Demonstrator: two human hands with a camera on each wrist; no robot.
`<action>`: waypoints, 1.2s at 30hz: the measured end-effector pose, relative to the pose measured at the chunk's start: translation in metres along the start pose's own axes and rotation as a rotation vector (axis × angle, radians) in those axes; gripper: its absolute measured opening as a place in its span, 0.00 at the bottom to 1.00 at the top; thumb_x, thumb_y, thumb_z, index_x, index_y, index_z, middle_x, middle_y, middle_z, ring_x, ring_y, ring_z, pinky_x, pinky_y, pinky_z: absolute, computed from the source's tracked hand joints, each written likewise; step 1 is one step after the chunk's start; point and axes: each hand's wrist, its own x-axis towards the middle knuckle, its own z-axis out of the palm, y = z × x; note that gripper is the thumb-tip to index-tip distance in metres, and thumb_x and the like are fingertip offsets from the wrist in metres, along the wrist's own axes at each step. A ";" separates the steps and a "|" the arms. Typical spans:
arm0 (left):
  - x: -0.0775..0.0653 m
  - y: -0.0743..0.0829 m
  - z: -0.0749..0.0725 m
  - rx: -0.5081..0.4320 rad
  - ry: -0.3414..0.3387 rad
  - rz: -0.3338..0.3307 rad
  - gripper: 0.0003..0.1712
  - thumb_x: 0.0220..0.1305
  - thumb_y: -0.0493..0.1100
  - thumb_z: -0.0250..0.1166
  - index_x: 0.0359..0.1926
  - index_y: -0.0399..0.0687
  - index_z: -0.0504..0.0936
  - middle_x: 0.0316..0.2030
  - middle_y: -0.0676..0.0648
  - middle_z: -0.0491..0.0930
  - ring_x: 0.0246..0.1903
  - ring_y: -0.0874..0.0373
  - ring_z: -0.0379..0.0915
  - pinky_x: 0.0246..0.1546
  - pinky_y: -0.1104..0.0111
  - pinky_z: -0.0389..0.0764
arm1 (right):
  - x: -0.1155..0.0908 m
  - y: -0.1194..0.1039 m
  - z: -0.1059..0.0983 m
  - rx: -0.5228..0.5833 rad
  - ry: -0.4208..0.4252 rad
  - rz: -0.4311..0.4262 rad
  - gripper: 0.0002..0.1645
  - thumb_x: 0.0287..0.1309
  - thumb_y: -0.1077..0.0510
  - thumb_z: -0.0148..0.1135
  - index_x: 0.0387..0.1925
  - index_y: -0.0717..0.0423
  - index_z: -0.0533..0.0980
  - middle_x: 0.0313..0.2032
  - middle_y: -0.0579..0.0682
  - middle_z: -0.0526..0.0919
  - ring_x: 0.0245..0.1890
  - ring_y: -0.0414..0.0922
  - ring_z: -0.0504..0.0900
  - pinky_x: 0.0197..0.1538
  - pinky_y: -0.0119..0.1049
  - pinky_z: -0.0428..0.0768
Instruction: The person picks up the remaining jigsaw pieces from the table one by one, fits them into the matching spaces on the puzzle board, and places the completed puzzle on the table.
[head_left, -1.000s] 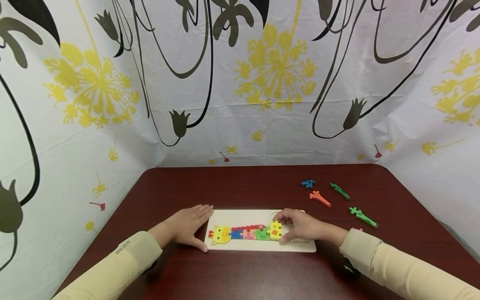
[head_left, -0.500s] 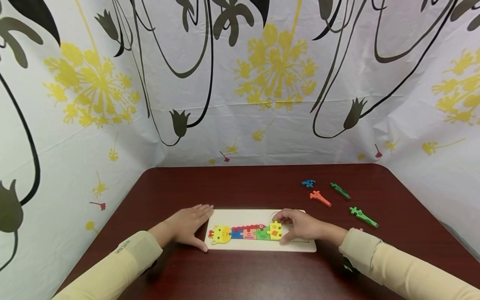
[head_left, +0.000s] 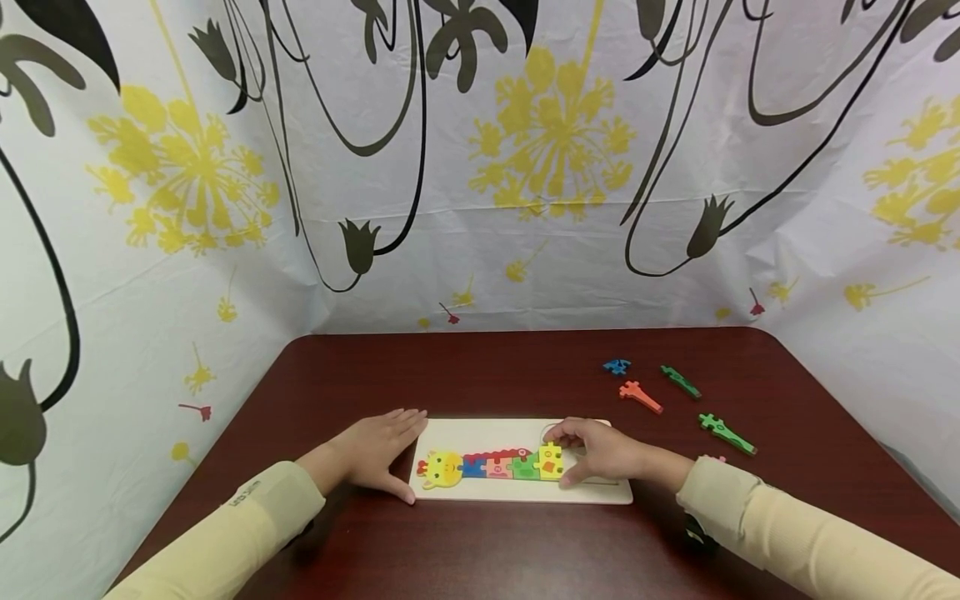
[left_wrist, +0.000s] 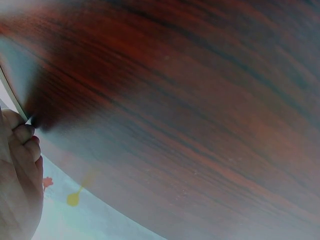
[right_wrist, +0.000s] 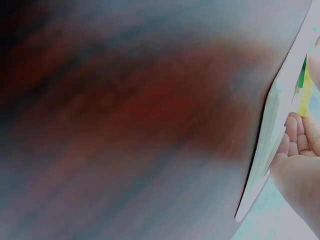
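Note:
A pale puzzle board lies on the table, bearing a giraffe puzzle with a yellow head at its left. Blue, pink and green pieces run rightward from the head, with a red mane along their upper side. At the right end of this row, my right hand pinches a yellow puzzle piece between thumb and fingers. The right wrist view shows that yellow piece at the fingertips, above the board. My left hand rests at the board's left edge, fingers extended and thumb spread.
Beyond the right hand lie several loose pieces: a blue one, an orange one, a dark green one and a light green one. A pink piece peeks out behind the right forearm. Patterned white cloth surrounds the table.

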 end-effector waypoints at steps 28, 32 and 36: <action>0.000 -0.001 0.002 -0.019 0.009 0.009 0.70 0.46 0.88 0.44 0.75 0.41 0.52 0.74 0.44 0.51 0.73 0.51 0.45 0.70 0.60 0.52 | 0.003 0.005 0.003 -0.047 -0.003 -0.004 0.29 0.46 0.53 0.78 0.52 0.51 0.77 0.46 0.43 0.75 0.47 0.45 0.72 0.56 0.46 0.73; 0.000 -0.001 0.002 -0.020 0.011 0.009 0.70 0.46 0.88 0.44 0.75 0.41 0.52 0.74 0.44 0.51 0.73 0.51 0.45 0.70 0.60 0.52 | 0.004 0.005 0.003 -0.050 -0.006 -0.002 0.29 0.46 0.54 0.78 0.51 0.51 0.77 0.45 0.43 0.75 0.47 0.45 0.72 0.56 0.46 0.73; 0.000 -0.001 0.001 -0.025 0.011 0.008 0.70 0.46 0.88 0.44 0.75 0.41 0.52 0.74 0.44 0.51 0.72 0.51 0.46 0.70 0.59 0.52 | 0.004 0.005 0.002 -0.052 -0.016 -0.014 0.28 0.47 0.55 0.77 0.51 0.52 0.77 0.45 0.43 0.75 0.47 0.45 0.72 0.55 0.44 0.73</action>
